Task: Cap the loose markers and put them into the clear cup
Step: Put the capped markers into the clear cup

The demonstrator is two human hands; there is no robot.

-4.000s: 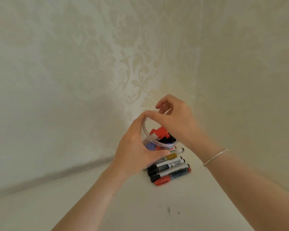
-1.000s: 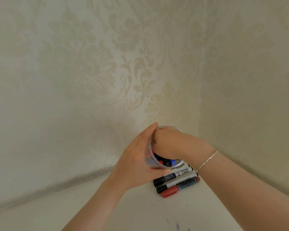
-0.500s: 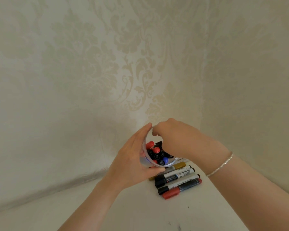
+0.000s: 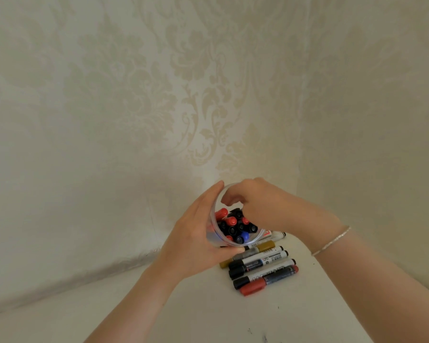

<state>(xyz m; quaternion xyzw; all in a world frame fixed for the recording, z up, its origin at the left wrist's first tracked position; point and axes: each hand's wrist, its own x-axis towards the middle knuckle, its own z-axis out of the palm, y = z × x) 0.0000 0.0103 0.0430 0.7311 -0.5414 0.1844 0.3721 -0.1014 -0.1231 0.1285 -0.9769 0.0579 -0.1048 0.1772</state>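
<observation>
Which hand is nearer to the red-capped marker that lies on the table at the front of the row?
The left. The left hand grips the clear cup just above the row, close to the red-capped marker. The right hand is higher, over the cup's mouth.

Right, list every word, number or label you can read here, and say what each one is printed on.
No text here can be read for certain.
White markers on the table: dark printed bands along the barrels, too small and blurred to read.
Red marker: print on its dark barrel, blurred.
Gold marker: no legible print.
Clear cup, held by the left hand: no label visible.
Wallpaper: floral pattern only, no writing.
</observation>
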